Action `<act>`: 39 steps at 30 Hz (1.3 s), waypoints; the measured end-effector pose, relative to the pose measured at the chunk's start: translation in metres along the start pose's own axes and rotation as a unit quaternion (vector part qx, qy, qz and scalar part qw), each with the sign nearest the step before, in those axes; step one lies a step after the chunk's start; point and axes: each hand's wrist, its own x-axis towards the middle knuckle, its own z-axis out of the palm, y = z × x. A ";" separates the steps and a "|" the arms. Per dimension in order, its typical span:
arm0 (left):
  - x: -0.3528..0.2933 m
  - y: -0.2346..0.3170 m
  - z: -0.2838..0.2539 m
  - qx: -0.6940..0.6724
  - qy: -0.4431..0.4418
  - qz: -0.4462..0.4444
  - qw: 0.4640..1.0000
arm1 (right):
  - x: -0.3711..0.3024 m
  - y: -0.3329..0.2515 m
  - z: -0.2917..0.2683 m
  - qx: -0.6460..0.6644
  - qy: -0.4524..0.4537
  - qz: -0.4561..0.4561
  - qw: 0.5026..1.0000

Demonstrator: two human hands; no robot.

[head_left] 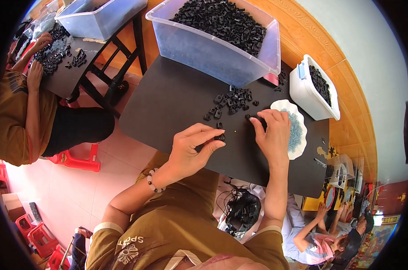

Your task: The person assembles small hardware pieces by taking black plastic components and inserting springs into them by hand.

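Observation:
My left hand (186, 150) pinches a small black plastic part (219, 137) between thumb and fingertips, above the near edge of the dark table (163, 94). Further right, my right hand (275, 132) has its thumb tip against another small black part (247, 117); its fingers curl over and partly hide the grip. A loose pile of black plastic parts (234, 100) lies just beyond both hands. Right beside my right hand is a white scalloped dish (301, 150) of small pale blue translucent pieces (295, 130), partly covered by that hand.
A large clear bin (204, 58) full of black parts stands at the table's far side. To its right is a white tub (305, 92) with more. A co-worker's arm (34, 103) is at another table on the left. A black bag (242, 209) sits below the near edge.

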 end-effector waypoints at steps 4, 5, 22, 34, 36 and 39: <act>-0.002 -0.002 0.000 -0.004 0.000 -0.011 1.000 | 0.000 0.001 0.002 0.006 -0.002 -0.004 1.000; -0.002 -0.003 0.000 -0.004 -0.001 -0.011 1.000 | 0.000 0.001 0.003 0.006 -0.002 -0.004 1.000; -0.001 -0.001 0.000 0.001 0.006 -0.001 1.000 | 0.005 -0.027 -0.002 0.313 -0.082 0.110 0.940; -0.001 -0.001 0.000 0.005 0.006 0.003 1.000 | 0.001 -0.023 -0.010 0.576 -0.134 0.124 0.797; -0.001 -0.003 0.001 0.006 0.006 0.004 1.000 | 0.001 -0.024 -0.009 0.572 -0.131 0.119 0.801; -0.001 -0.002 0.001 0.008 0.006 0.005 1.000 | 0.000 -0.025 -0.008 0.570 -0.131 0.115 0.803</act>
